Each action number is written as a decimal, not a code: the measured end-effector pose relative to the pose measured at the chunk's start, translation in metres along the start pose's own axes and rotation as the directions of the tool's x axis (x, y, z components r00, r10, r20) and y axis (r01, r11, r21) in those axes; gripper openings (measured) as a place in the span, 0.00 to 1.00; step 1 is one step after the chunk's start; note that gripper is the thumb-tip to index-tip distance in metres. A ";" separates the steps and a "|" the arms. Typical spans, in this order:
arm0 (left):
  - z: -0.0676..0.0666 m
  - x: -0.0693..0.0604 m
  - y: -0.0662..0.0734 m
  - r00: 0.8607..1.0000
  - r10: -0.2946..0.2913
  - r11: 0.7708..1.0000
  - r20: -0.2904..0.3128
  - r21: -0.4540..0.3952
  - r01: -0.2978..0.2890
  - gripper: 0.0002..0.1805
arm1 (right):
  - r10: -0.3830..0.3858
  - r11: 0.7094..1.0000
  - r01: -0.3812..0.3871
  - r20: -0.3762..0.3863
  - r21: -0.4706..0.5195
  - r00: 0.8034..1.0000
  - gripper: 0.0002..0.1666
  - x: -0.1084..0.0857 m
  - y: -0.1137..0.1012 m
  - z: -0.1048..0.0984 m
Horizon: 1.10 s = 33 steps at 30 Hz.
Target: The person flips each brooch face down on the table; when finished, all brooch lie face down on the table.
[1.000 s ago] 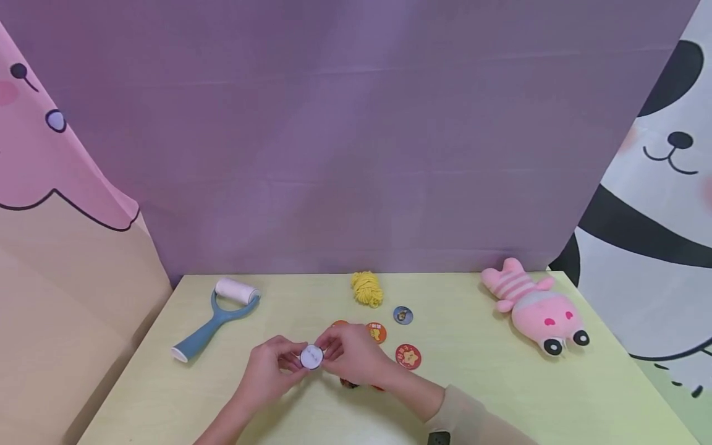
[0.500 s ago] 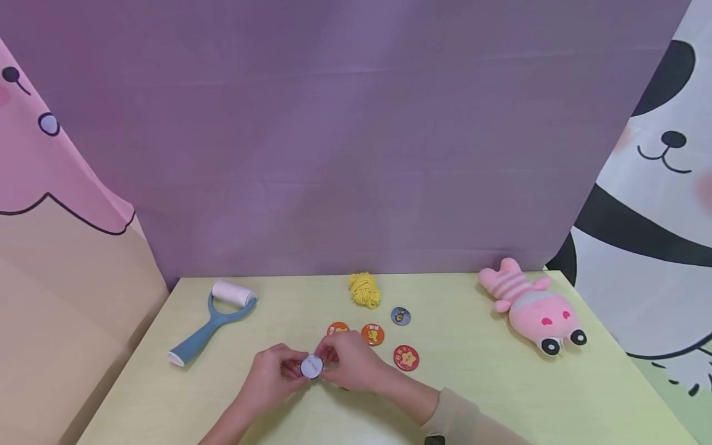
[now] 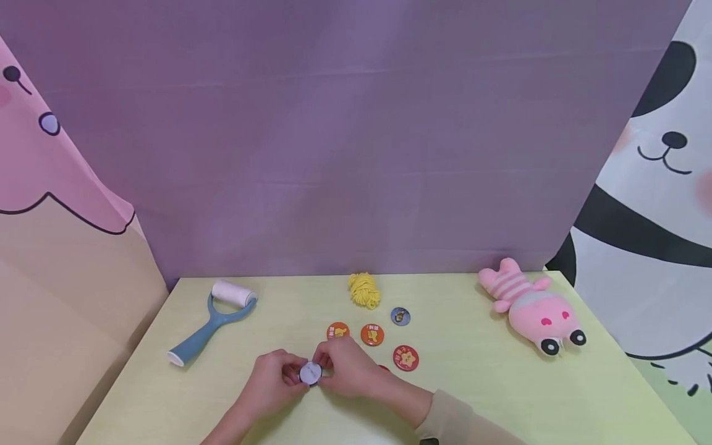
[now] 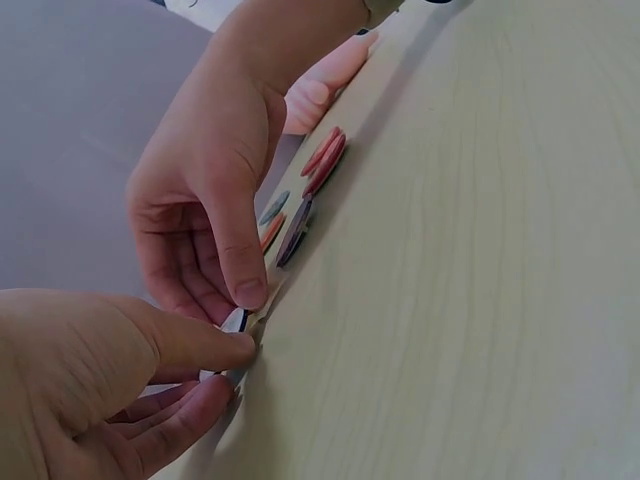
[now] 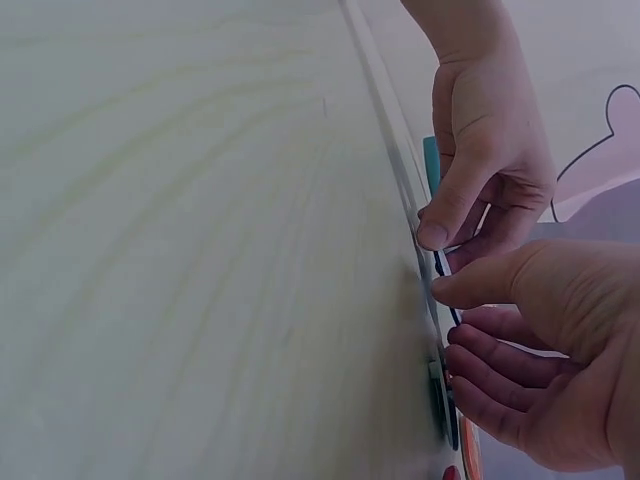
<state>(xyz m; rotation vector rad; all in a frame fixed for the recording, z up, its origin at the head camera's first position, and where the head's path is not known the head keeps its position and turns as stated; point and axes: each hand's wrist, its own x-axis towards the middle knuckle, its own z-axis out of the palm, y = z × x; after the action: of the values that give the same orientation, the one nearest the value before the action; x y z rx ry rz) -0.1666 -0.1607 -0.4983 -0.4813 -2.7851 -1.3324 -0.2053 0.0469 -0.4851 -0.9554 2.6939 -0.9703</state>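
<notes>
A small round badge (image 3: 310,372), whitish on top with a dark rim, is between both hands near the front middle of the table. My left hand (image 3: 272,383) pinches its left edge between thumb and fingers. On the opposite edge, the thumb and fingers of my right hand (image 3: 349,369) pinch it too. The left wrist view shows the badge (image 4: 235,321) tilted and close to the tabletop. Past the right hand lie two orange badges, one on the left (image 3: 337,331) and one on the right (image 3: 372,335), plus a red star badge (image 3: 406,358) and a blue badge (image 3: 400,316).
At the back of the pale wooden table (image 3: 473,395) sits a yellow yarn bundle (image 3: 364,290). A lint roller with a blue handle (image 3: 203,337) lies on the left. The pink plush toy (image 3: 531,306) is on the right. Behind hangs a purple cloth (image 3: 356,136).
Both hands have drawn slightly toward the near side with the badge still pinched between them. The orange badges are less covered now. The head view has shifted a little.
</notes>
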 end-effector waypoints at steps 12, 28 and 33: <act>-0.003 0.003 -0.002 0.998 -0.034 0.999 0.060 -0.016 0.035 0.17 | -0.004 0.998 0.005 0.018 -0.058 1.000 0.10 0.000 -0.001 0.005; -0.008 0.021 0.005 0.999 -0.020 0.999 -0.037 0.044 0.022 0.15 | 0.032 0.999 -0.031 -0.053 0.023 0.998 0.11 0.002 0.009 -0.037; -0.006 0.044 0.011 0.998 0.018 1.000 -0.059 0.004 -0.017 0.17 | 0.069 0.997 -0.066 -0.085 0.032 0.994 0.11 0.004 0.020 -0.053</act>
<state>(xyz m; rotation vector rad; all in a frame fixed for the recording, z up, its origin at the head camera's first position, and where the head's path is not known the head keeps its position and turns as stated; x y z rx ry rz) -0.2064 -0.1465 -0.4795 -0.4571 -2.7292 -1.3154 -0.2357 0.0847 -0.4550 -0.8299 2.7544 -1.0579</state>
